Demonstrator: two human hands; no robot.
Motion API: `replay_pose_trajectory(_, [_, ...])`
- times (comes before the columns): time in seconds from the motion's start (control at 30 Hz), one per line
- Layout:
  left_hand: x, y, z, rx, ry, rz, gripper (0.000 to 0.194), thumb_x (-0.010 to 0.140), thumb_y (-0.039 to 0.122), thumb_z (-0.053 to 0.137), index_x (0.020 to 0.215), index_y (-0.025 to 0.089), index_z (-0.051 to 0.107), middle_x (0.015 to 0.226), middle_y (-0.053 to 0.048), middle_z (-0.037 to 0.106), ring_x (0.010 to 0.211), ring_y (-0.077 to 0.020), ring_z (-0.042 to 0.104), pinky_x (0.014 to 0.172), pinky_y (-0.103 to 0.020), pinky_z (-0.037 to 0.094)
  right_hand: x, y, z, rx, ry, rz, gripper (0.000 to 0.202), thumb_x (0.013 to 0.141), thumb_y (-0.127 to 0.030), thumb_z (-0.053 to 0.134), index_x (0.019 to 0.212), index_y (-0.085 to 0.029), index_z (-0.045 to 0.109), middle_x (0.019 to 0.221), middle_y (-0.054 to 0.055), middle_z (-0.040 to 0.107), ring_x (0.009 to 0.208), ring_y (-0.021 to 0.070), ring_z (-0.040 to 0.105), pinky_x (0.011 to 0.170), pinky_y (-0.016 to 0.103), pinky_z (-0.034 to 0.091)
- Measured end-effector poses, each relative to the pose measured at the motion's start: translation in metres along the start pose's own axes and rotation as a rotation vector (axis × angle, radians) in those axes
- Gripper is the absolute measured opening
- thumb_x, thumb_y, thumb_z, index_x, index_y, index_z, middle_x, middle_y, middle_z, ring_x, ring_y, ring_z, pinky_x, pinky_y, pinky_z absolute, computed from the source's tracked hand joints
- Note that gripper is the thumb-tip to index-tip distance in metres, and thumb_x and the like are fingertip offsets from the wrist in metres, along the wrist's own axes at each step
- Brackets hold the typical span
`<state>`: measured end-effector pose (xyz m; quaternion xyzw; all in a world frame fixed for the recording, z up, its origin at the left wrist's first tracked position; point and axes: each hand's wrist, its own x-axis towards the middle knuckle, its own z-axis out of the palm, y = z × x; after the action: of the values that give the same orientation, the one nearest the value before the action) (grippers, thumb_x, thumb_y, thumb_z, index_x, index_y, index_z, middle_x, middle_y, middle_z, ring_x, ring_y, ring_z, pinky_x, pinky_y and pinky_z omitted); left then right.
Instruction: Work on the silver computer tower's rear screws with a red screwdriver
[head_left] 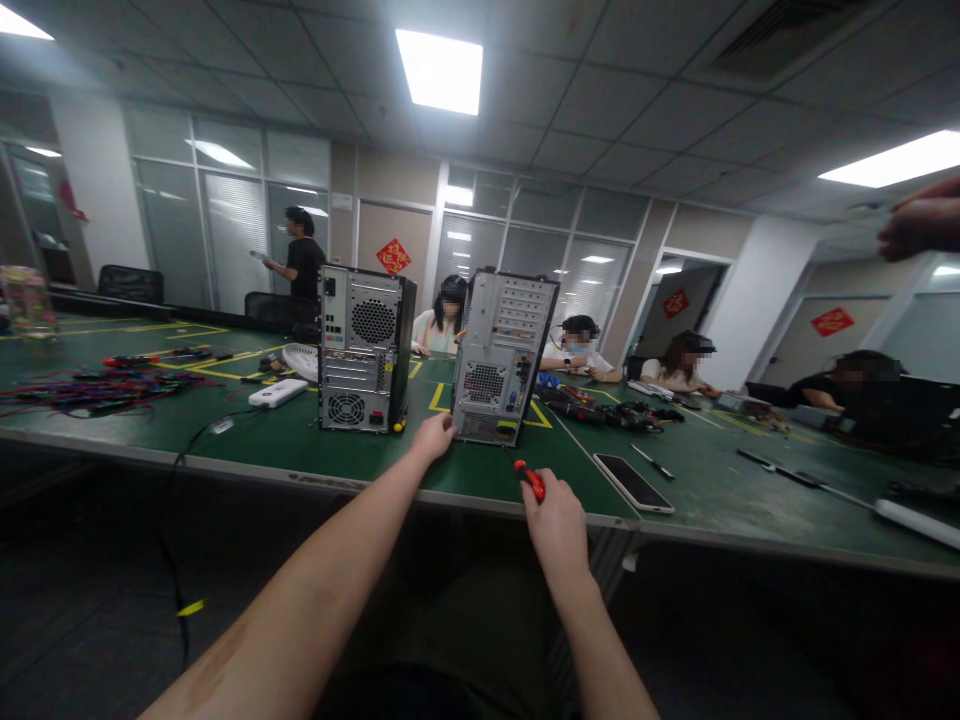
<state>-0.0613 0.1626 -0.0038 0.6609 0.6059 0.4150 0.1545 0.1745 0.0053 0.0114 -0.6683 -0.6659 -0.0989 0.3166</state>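
Observation:
Two computer towers stand upright with their back panels toward me. At the lower left edge of the right computer tower (491,345), my left hand (433,438) grips the case, its fingers partly hidden. My right hand (556,510) is closed around the red and black handle of a screwdriver (531,482). Its thin shaft points up and left toward the bottom of that tower's back; whether the tip touches is too small to tell. The left computer tower (356,385) stands apart from both hands.
On the green table (262,440) lie a white power strip (277,393), a tangle of coloured wires (97,388) and a phone (634,484) right of my right hand. Black cables (622,412) lie further back. Several people sit beyond; another person's hand (922,220) shows upper right.

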Motion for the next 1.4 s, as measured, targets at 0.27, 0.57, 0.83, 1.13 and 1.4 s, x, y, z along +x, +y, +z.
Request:
replay_pose_trajectory(0.27, [-0.003, 0.007, -0.004, 0.054, -0.002, -0.009, 0.019, 0.095, 0.027, 0.061, 0.11, 0.02, 0.07, 0.117, -0.009, 0.075, 0.103, -0.0208, 0.069, 0.087, -0.027, 0.051, -0.001, 0.0, 0.005, 0.019, -0.024, 0.074, 0.025, 0.105, -0.042, 0.049, 0.104, -0.02, 0.06, 0.071, 0.002, 0.063, 0.063, 0.0189, 0.062, 0.059, 0.027, 0.031])
replay_pose_trajectory(0.57, [-0.004, 0.006, -0.005, 0.026, -0.009, -0.012, 0.02, 0.095, 0.028, 0.06, 0.111, 0.02, 0.069, 0.118, -0.01, 0.075, 0.102, -0.021, 0.071, 0.085, -0.028, 0.052, -0.002, 0.004, -0.003, 0.098, 0.064, -0.037, 0.019, 0.092, -0.012, 0.057, 0.109, -0.018, 0.06, 0.111, 0.01, 0.06, 0.085, 0.0196, 0.064, 0.074, 0.028, 0.044])
replay_pose_trajectory(0.83, [-0.004, 0.006, -0.005, 0.019, 0.01, -0.001, 0.021, 0.095, 0.026, 0.06, 0.112, 0.02, 0.07, 0.119, -0.011, 0.075, 0.106, -0.0213, 0.07, 0.089, -0.028, 0.052, 0.0, 0.0, -0.001, 0.035, -0.057, 0.069, 0.021, 0.107, -0.035, 0.045, 0.112, -0.019, 0.057, 0.07, 0.002, 0.064, 0.064, 0.0202, 0.064, 0.058, 0.027, 0.03])
replay_pose_trajectory(1.13, [-0.001, 0.004, -0.002, 0.055, 0.01, -0.012, 0.018, 0.094, 0.028, 0.061, 0.108, 0.02, 0.071, 0.113, -0.009, 0.076, 0.096, -0.0197, 0.072, 0.085, -0.028, 0.051, -0.003, -0.003, -0.005, 0.084, 0.026, 0.0, 0.008, 0.099, -0.026, 0.057, 0.104, -0.021, 0.057, 0.096, 0.007, 0.065, 0.082, 0.0207, 0.066, 0.07, 0.027, 0.04])
replay_pose_trajectory(1.4, [-0.002, 0.006, -0.004, 0.049, -0.001, -0.012, 0.018, 0.095, 0.029, 0.06, 0.108, 0.021, 0.069, 0.115, -0.009, 0.075, 0.1, -0.0204, 0.07, 0.084, -0.028, 0.051, -0.001, 0.004, -0.006, 0.056, -0.054, -0.036, 0.008, 0.097, -0.023, 0.058, 0.103, -0.019, 0.057, 0.096, 0.006, 0.065, 0.085, 0.0211, 0.065, 0.071, 0.028, 0.041])
